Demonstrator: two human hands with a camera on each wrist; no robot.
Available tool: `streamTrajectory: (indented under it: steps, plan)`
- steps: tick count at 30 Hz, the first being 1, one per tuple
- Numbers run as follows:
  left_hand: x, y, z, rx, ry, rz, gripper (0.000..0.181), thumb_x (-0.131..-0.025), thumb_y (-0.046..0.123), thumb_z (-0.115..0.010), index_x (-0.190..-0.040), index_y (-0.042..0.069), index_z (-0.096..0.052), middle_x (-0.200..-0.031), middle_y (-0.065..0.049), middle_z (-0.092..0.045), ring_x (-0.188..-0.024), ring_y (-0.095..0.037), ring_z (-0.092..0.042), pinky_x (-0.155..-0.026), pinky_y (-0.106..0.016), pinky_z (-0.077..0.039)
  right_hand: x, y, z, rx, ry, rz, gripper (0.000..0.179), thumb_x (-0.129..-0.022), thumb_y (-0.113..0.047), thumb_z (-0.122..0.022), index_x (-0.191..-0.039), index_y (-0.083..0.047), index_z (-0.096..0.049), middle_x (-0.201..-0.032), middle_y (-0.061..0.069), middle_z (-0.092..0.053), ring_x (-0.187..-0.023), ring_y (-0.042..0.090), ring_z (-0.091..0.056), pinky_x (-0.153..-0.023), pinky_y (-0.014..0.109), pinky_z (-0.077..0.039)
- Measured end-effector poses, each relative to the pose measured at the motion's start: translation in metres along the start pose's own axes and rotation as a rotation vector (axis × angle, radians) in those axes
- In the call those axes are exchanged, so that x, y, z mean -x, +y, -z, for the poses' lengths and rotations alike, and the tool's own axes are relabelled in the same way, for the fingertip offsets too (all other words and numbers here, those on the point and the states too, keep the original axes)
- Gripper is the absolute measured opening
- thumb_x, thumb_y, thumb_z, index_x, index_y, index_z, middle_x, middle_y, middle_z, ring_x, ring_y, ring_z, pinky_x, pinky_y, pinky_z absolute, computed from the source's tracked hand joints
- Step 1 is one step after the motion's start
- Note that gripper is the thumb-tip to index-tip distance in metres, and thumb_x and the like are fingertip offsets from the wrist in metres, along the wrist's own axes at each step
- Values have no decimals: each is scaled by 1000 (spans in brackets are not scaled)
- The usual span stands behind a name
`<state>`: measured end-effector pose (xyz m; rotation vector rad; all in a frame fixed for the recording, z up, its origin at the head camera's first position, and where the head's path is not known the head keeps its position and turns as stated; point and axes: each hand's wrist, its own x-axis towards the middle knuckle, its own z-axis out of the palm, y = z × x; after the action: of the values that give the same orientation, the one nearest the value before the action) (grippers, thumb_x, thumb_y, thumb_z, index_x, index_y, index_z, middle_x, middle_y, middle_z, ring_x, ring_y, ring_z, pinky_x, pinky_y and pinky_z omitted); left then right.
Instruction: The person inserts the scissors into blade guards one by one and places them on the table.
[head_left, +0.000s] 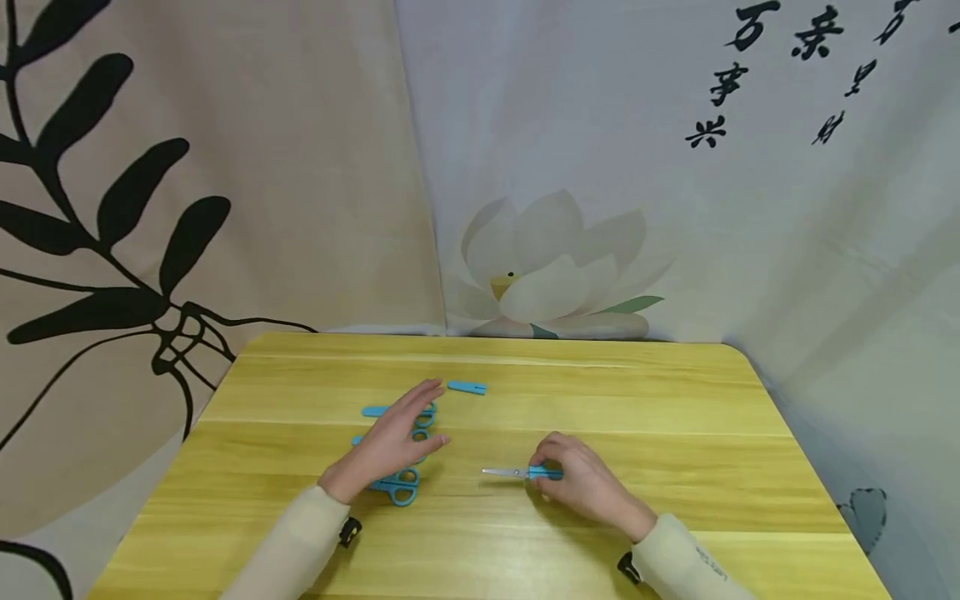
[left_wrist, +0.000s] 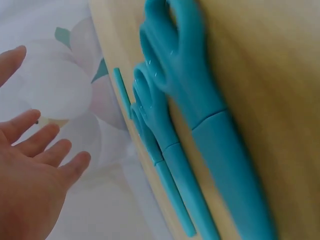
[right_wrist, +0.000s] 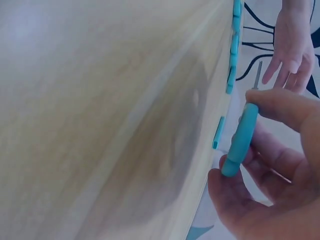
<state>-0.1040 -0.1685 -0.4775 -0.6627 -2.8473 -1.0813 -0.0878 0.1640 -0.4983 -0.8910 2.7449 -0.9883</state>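
My right hand (head_left: 588, 485) pinches a pair of scissors (head_left: 546, 472) by its blue handles, with the bare blades pointing left just above the table. In the right wrist view the thumb and fingers lie around the handle (right_wrist: 241, 140). My left hand (head_left: 390, 443) is raised over three pairs of blue scissors, its fingers spread and holding nothing. The near capped scissors (left_wrist: 207, 117), middle capped scissors (left_wrist: 172, 137) and far capped scissors (left_wrist: 155, 150) lie side by side, blades covered. A loose blue blade cover (head_left: 467, 387) lies beyond the left fingertips.
The wooden table (head_left: 675, 400) reaches back to a printed cloth (head_left: 750, 233) with a lotus and dark writing. Another cloth with black leaves (head_left: 120, 308) hangs at the left. Dark wrist straps show at both sleeves.
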Motion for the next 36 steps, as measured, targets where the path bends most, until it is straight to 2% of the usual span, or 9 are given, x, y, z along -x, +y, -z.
streamTrajectory:
  steps: [6, 11, 15, 22, 27, 36]
  plan:
    - [-32, -6, 5, 8, -86, -6, 76, -96, 33, -77, -158, 8, -41, -164, -13, -35, -147, -40, -37, -113, -61, -38, 2, 2, 4, -26, 9, -25, 10, -91, -17, -81, -96, -22, -74, -107, -14, -63, -102, 14, -60, -89, 43, -54]
    - [-59, -16, 9, -8, -97, -5, 70, -95, 25, -78, -155, 8, -46, -158, -13, -43, -145, -38, -41, -114, -58, -38, 3, 2, 4, -51, 4, -26, 11, -91, -16, -81, -96, -23, -73, -107, -13, -63, -100, 14, -61, -88, 42, -54]
    - [-74, -27, 9, -12, -107, 2, 66, -94, 22, -79, -151, 5, -50, -154, -15, -48, -143, -38, -43, -115, -57, -38, 3, 2, 4, -60, -5, -27, 12, -91, -16, -81, -96, -22, -73, -107, -14, -63, -99, 13, -61, -88, 40, -55]
    - [-89, -37, 5, -16, -169, 30, 63, -94, 20, -80, -149, 6, -53, -151, -15, -52, -140, -37, -46, -114, -54, -40, 4, 2, 4, -58, -13, -25, 11, -92, -16, -81, -96, -22, -73, -108, -14, -62, -97, 11, -60, -86, 37, -54]
    - [-96, -36, 0, -28, -211, 33, 59, -95, 19, -78, -147, 3, -56, -146, -15, -57, -136, -36, -50, -112, -53, -42, 5, 0, 3, -64, -29, -24, 9, -93, -17, -80, -97, -21, -73, -107, -12, -61, -96, 12, -60, -83, 34, -54]
    - [-110, -35, -11, -35, -252, 14, 49, -94, 13, -78, -138, -3, -62, -133, -16, -65, -122, -32, -61, -106, -46, -49, 7, -4, 2, -68, -37, -26, 9, -93, -16, -80, -98, -18, -73, -108, -10, -61, -95, 15, -61, -83, 36, -55]
